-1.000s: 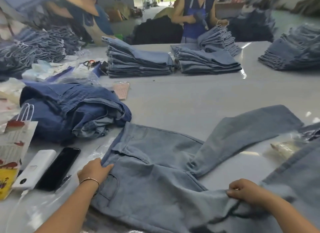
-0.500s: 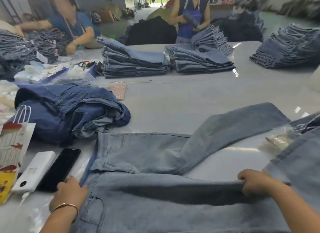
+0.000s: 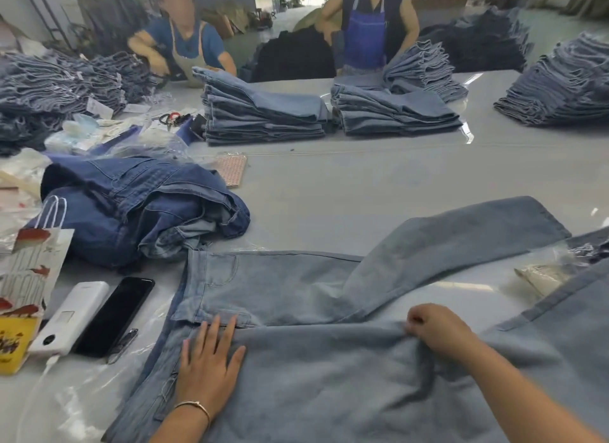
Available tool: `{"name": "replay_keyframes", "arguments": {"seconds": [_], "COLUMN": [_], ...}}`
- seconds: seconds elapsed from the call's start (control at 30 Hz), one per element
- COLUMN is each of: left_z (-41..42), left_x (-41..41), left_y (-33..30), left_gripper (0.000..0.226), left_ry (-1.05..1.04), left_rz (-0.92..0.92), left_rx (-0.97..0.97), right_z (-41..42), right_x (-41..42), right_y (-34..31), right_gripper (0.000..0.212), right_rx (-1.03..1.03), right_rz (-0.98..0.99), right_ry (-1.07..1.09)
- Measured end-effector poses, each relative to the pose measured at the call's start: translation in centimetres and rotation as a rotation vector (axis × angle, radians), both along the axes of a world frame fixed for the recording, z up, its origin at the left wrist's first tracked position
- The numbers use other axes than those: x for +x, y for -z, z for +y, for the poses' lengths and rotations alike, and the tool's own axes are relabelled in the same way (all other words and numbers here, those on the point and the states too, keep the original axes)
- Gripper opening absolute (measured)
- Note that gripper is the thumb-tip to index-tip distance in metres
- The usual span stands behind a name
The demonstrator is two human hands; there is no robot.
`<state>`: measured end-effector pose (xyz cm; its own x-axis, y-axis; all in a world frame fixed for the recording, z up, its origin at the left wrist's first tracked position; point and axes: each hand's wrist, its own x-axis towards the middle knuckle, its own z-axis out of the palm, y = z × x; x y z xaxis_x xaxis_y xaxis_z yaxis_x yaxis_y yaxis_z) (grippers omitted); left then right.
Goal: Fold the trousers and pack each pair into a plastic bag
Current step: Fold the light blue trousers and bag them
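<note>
Head view, one item in work: pale blue trousers (image 3: 280, 284), spread flat on the grey table (image 3: 362, 185) directly before the person. Waistband lies to the left; one leg angles off toward the far right; the other leg is drawn across the near side.

Progress, judged: first lengthwise fold under way, legs not yet aligned. Crosswise folds and bagging remain. No bag is on this pair; clear plastic sheeting (image 3: 75, 399) lies at the trousers' near-left edge.

Left hand (image 3: 211, 363): fingers straight and spread, palm pressing flat on the near leg just below the waistband. Holds nothing.

Right hand (image 3: 438, 327): fingers curled, pinching a bunch of denim on the near leg's upper edge, right of the crotch.

Left of the trousers: black phone (image 3: 113, 317), white power bank (image 3: 71, 317), heaped dark denim (image 3: 131, 205). Beyond the trousers, across the table: folded stacks (image 3: 263, 113) and two other workers.
</note>
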<state>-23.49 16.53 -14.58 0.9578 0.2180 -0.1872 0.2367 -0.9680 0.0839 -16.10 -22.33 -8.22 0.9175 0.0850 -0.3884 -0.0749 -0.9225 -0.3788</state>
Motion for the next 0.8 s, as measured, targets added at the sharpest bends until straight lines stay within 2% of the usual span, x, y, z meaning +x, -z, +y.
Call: {"name": "replay_keyframes", "arguments": {"seconds": [0.07, 0.1, 0.2, 0.33, 0.4, 0.5, 0.57, 0.63, 0.67, 0.73, 0.8], "left_z": [0.4, 0.6, 1.0, 1.5, 2.2, 3.3, 3.7, 4.0, 4.3, 4.9, 5.3], "left_x": [-0.7, -0.8, -0.6, 1.2, 3.3, 7.5, 10.7, 13.7, 15.1, 17.5, 19.4], "left_y": [0.3, 0.3, 0.0, -1.8, -2.9, -4.1, -4.5, -4.5, -4.4, -3.8, -3.0], "left_gripper": [0.094, 0.09, 0.063, 0.045, 0.04, 0.048, 0.058, 0.065, 0.068, 0.07, 0.07], "left_ry": [-0.012, -0.022, -0.047, -0.111, -0.118, -0.074, -0.024, 0.03, 0.049, 0.071, 0.099], "left_rz": [0.009, 0.014, -0.004, -0.222, -0.321, -0.304, -0.279, -0.235, -0.202, -0.149, -0.124], "left_rx": [0.017, 0.002, -0.058, -0.14, -0.18, -0.16, -0.156, -0.114, -0.086, -0.057, -0.049], "right_z": [0.4, 0.5, 1.2, 3.4, 5.0, 7.2, 6.6, 4.1, 2.4, -1.6, -4.9], "right_x": [-0.4, -0.4, 1.2, 4.5, 6.3, 9.3, 11.7, 13.9, 14.7, 15.4, 15.6], "right_y": [1.0, 1.1, 0.3, -0.2, -0.1, 0.2, 0.2, 0.2, 0.2, 0.5, 1.3], "right_gripper": [0.02, 0.017, 0.011, 0.011, 0.023, 0.051, 0.063, 0.062, 0.06, 0.061, 0.077], "right_rx": [-0.212, -0.271, -0.305, -0.102, -0.085, -0.174, -0.261, -0.325, -0.31, -0.155, 0.087], "right_rz": [0.167, 0.181, -0.014, -0.369, -0.453, -0.396, -0.325, -0.267, -0.248, -0.256, -0.196], "right_ry": [-0.122, -0.14, -0.131, -0.091, -0.149, -0.405, -0.409, -0.179, 0.053, 0.656, 1.122]}}
